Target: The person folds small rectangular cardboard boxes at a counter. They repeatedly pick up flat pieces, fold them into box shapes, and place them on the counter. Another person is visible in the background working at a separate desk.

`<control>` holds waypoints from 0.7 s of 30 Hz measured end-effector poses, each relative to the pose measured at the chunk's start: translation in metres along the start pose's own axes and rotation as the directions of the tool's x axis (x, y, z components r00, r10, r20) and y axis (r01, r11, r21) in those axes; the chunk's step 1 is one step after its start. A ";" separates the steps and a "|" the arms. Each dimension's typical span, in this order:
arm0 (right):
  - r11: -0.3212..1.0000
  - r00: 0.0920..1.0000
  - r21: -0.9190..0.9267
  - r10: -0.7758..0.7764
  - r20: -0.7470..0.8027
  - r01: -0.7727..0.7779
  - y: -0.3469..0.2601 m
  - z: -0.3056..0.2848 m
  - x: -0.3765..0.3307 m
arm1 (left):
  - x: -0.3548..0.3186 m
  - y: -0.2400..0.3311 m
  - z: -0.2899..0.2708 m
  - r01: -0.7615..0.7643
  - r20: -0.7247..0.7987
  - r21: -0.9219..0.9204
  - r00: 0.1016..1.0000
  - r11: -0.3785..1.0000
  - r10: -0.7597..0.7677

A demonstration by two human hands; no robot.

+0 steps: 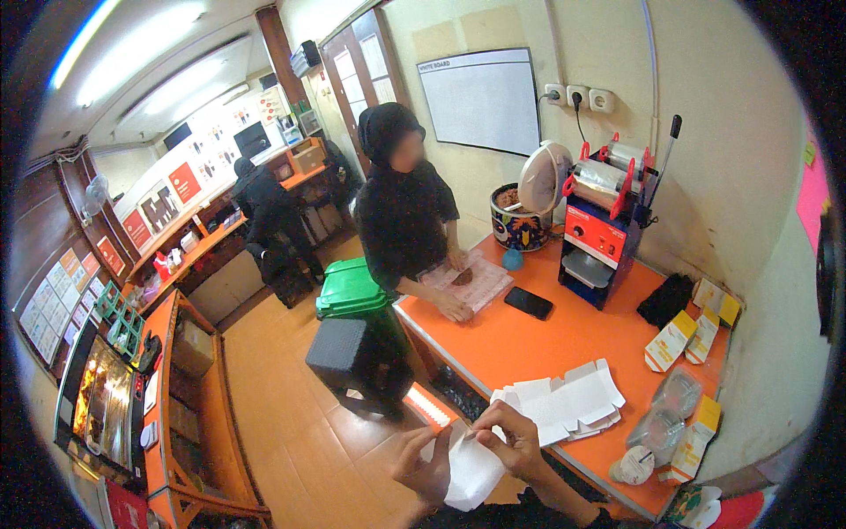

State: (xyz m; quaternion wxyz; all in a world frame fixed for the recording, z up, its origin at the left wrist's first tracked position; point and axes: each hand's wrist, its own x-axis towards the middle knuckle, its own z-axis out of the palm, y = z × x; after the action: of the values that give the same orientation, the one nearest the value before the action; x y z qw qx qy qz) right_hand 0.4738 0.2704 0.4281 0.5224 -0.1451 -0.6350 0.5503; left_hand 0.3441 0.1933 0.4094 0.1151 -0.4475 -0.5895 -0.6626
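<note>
Left hand (pixel 425 467) and right hand (pixel 509 438) both pinched on flat white carton blank (pixel 471 472), held in air just off near desk (pixel 529 344) edge, beside stack of blanks (pixel 564 404).

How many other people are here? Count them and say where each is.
2. One person in black stands at the orange table, near the green bin. A second person leans at the far counter. Others may be hidden out of view.

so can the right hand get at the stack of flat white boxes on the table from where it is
Probably yes. The right hand sits just beside the stack of flat white cardboard boxes on the orange table, with nothing between them. But both it and the left hand are holding a white box blank.
</note>
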 end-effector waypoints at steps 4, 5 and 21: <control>0.987 0.996 -0.135 -0.086 0.030 0.089 0.000 0.002 0.001 | -0.003 0.001 0.001 0.125 0.001 -0.036 0.992 0.991 -0.125; 0.971 0.991 -0.199 -0.130 0.029 0.133 -0.001 0.002 0.002 | -0.003 0.001 0.000 0.124 0.017 -0.035 0.992 0.992 -0.123; 0.940 0.986 -0.310 -0.163 -0.033 0.145 0.004 0.006 -0.002 | -0.015 0.004 0.007 0.222 0.122 -0.026 0.969 0.975 -0.217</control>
State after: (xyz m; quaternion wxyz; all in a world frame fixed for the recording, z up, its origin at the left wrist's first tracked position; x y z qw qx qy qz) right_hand 0.4676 0.2670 0.4245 0.5533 -0.1901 -0.7066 0.3981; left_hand 0.3586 0.1923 0.4005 -0.0027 -0.4201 -0.6280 -0.6551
